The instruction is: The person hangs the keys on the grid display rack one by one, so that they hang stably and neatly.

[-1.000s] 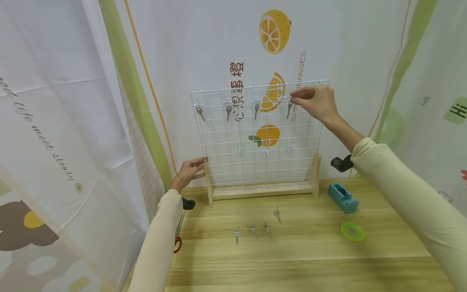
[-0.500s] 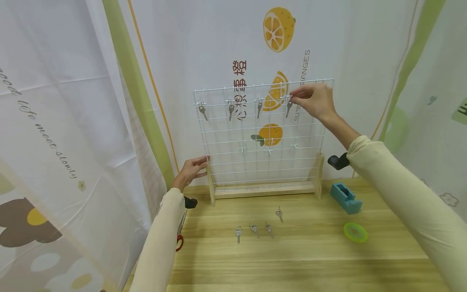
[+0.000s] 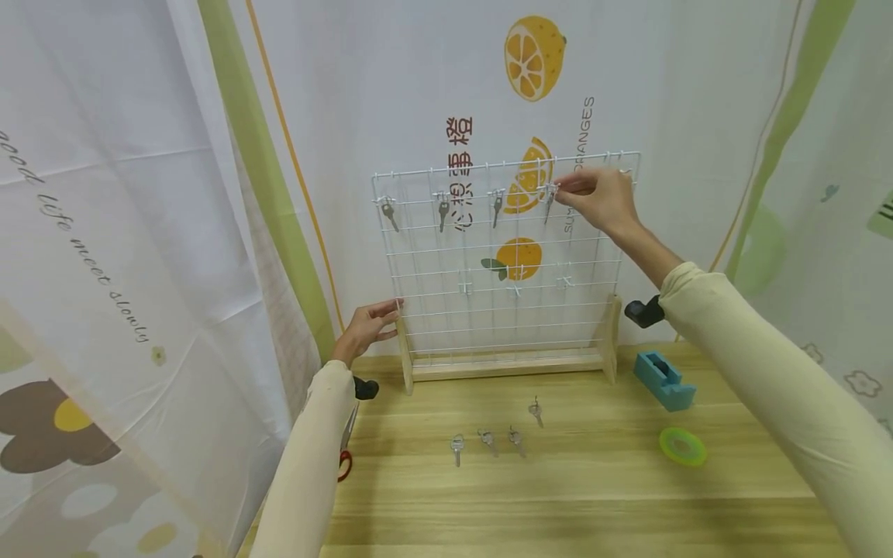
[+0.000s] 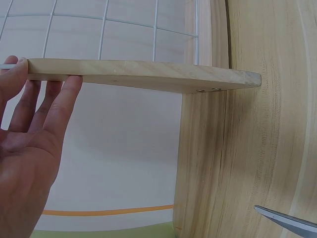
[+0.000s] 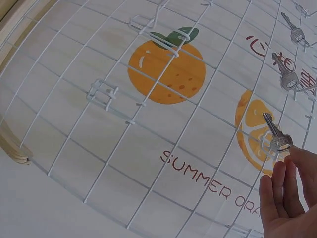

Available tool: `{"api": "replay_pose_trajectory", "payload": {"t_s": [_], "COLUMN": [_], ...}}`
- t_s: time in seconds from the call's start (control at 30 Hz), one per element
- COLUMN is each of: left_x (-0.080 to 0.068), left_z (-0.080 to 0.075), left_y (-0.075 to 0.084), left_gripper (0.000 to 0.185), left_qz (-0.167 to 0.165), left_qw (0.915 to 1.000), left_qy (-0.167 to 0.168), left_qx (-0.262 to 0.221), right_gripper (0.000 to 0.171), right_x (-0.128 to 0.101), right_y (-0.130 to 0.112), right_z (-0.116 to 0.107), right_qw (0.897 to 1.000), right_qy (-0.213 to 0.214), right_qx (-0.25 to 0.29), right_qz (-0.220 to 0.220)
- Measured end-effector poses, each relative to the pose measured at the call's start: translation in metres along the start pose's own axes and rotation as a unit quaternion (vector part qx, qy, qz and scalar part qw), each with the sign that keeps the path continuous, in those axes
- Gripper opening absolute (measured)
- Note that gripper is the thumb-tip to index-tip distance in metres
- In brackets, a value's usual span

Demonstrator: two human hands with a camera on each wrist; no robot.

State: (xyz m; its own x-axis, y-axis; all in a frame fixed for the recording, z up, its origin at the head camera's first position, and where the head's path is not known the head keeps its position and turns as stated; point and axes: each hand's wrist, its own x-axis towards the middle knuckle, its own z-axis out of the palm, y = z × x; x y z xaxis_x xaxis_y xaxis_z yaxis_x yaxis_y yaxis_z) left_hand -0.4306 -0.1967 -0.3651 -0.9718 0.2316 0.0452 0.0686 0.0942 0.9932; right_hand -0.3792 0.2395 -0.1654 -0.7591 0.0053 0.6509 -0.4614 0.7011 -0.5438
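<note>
Small silver metal key (image 3: 550, 206) hangs blade-down, long axis vertical, off a hook in the top row of the white wire grid rack (image 3: 502, 310), w/ right hand (image 3: 605, 200) just to its right, grip pinched narrow at the key's head. Left hand (image 3: 364, 328), fingers straight, steadies the rack's left wooden post (image 4: 143, 77). Four loose keys (image 3: 494, 437) lie on the wooden counter (image 3: 558, 496) below the rack.

Bright, even light — soft shadows, sharp focus (wrist views bend at edges).

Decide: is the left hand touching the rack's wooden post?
Touching. The left wrist view shows the left hand's fingertips pressed against the wooden post.
</note>
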Motion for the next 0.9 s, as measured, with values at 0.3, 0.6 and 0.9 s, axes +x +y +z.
{"api": "replay_pose_trajectory", "payload": {"t_s": [0.3, 0.6, 0.9], "left_x": [0.003, 0.002, 0.0], "left_z": [0.0, -0.001, 0.001], "left_y": [0.0, 0.001, 0.003], "left_gripper": [0.047, 0.048, 0.049], "left_qz": [-0.002, -0.009, -0.009], "left_qw": [1.0, 0.9999, 0.9999], "left_qy": [0.005, 0.005, 0.0], "left_qx": [0.001, -0.004, 0.007], "right_gripper": [0.028, 0.03, 0.029], "right_x": [-0.01, -0.033, -0.057], "right_y": [0.01, 0.017, 0.031], "right_z": [-0.007, -0.008, 0.001], "right_qw": [1.0, 0.999, 0.998], "right_qy": [-0.01, -0.031, -0.06], "right_qx": [0.0, -0.002, 0.006], "right_qz": [-0.004, -0.008, -0.021]}}
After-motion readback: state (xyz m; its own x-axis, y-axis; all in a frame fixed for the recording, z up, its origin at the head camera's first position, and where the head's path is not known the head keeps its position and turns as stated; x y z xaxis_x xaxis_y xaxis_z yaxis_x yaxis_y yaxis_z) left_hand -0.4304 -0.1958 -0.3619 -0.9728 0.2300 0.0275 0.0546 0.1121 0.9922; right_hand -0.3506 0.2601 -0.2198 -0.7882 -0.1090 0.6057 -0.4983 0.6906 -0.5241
